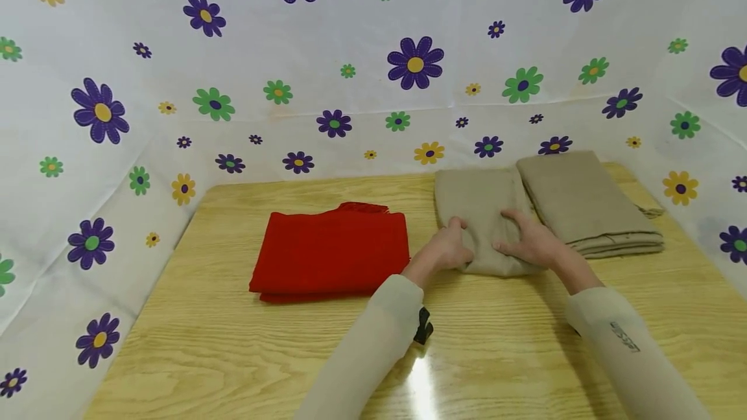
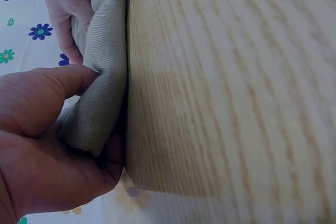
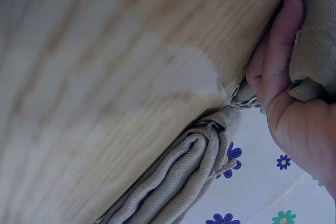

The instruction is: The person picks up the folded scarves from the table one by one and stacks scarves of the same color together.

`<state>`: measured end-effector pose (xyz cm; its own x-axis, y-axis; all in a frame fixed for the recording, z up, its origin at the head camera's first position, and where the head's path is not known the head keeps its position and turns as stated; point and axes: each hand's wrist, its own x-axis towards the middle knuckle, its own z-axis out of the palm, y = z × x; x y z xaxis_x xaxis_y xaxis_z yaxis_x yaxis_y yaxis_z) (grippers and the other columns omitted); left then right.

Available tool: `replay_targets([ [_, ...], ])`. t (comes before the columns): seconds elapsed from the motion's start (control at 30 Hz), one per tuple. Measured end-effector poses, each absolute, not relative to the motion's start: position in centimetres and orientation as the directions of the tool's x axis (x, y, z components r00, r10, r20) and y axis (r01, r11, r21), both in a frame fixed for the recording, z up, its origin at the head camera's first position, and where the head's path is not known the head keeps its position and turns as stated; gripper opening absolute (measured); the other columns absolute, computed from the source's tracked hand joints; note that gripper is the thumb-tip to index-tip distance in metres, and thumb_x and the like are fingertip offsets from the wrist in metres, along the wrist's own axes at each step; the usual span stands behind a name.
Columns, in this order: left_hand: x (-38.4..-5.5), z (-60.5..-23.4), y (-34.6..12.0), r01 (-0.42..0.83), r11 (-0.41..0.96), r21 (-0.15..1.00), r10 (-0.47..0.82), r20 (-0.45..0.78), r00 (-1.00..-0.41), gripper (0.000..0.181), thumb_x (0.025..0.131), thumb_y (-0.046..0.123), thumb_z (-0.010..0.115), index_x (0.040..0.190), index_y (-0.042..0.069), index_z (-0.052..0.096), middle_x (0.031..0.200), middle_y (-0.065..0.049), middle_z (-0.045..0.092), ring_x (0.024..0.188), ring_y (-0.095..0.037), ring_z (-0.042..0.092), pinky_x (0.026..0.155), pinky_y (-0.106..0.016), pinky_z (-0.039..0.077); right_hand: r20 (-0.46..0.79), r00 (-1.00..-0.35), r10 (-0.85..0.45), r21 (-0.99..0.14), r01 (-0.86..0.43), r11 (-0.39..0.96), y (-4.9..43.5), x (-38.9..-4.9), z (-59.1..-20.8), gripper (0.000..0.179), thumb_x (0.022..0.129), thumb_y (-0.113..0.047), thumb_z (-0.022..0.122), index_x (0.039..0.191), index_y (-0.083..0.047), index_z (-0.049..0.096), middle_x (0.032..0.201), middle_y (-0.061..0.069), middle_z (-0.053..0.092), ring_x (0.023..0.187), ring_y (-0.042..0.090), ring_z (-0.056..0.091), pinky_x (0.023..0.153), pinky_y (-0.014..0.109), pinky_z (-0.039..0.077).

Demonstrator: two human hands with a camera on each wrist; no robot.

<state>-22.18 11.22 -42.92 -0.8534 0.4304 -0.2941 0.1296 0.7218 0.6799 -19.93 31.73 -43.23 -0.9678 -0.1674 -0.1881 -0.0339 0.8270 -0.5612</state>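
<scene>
Near the back of the table, a folded beige cloth (image 1: 478, 193) lies under both hands. My left hand (image 1: 446, 246) grips its near left part. In the left wrist view the thumb presses on top of the cloth's thick rounded edge (image 2: 107, 45), with fingers tucked beneath. My right hand (image 1: 533, 242) holds the near right part, thumb spread over the top. From the right wrist, fingers (image 3: 283, 45) show curled under the cloth (image 3: 317, 35) against the table. Creases run between the two hands.
A second folded beige cloth (image 1: 589, 203), layered and with a fringe at its right side, lies just right of the held one. A folded red cloth (image 1: 335, 251) with a fringed back edge lies to the left. A flower-printed white sheet (image 1: 350, 31) surrounds the wooden table (image 1: 245, 355).
</scene>
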Motion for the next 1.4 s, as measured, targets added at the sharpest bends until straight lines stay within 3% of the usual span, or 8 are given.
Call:
replay_targets([
  [0.2, -22.0, -43.2, 11.2, 0.133, 0.728, 0.673, 0.426, -0.292, -0.856, 0.059, 0.090, 0.010, 0.063, 0.143, 0.010, 0.036, 0.117, -0.013, 0.058, 0.093, -0.020, 0.051, 0.082, -0.029, 0.044, -0.179, -0.969, -0.170, -0.567, -0.039, 0.822, 31.7, -19.7, -43.3, 0.082, 0.096, -0.037, 0.065, 0.152, 0.005, 0.022, 0.143, 0.044, 0.034, 0.128, 0.059, 0.039, 0.104, 0.065, 0.034],
  [0.53, -21.5, -43.1, 11.1, 0.131, 0.736, 0.665, 0.416, -0.290, -0.862, 0.060, 0.090, 0.012, 0.065, 0.143, 0.012, 0.038, 0.128, -0.015, 0.054, 0.105, -0.023, 0.051, 0.092, -0.032, 0.045, -0.151, -0.972, -0.183, -0.563, -0.067, 0.823, 31.6, -19.1, -43.2, 0.081, 0.095, -0.036, 0.066, 0.150, 0.007, 0.025, 0.141, 0.044, 0.036, 0.125, 0.059, 0.041, 0.102, 0.065, 0.035],
  [1.13, -20.7, -43.0, 10.2, 0.150, 0.778, 0.610, 0.400, -0.297, -0.867, 0.058, 0.092, 0.016, 0.064, 0.144, 0.015, 0.037, 0.130, -0.014, 0.054, 0.106, -0.023, 0.052, 0.088, -0.032, 0.045, -0.144, -0.970, -0.195, -0.553, -0.084, 0.829, 30.9, -18.6, -43.4, 0.082, 0.095, -0.039, 0.066, 0.150, 0.006, 0.026, 0.138, 0.045, 0.039, 0.122, 0.059, 0.045, 0.098, 0.065, 0.039],
  [1.4, -20.0, -43.2, 9.9, 0.217, 0.733, 0.645, 0.450, -0.221, -0.865, 0.056, 0.089, 0.010, 0.063, 0.141, 0.012, 0.041, 0.127, -0.016, 0.054, 0.098, -0.021, 0.050, 0.080, -0.026, 0.043, -0.224, -0.960, -0.167, -0.715, 0.046, 0.698, 31.8, -18.1, -43.1, 0.085, 0.096, -0.037, 0.065, 0.154, 0.003, 0.019, 0.154, 0.039, 0.017, 0.138, 0.057, 0.022, 0.106, 0.067, 0.028],
])
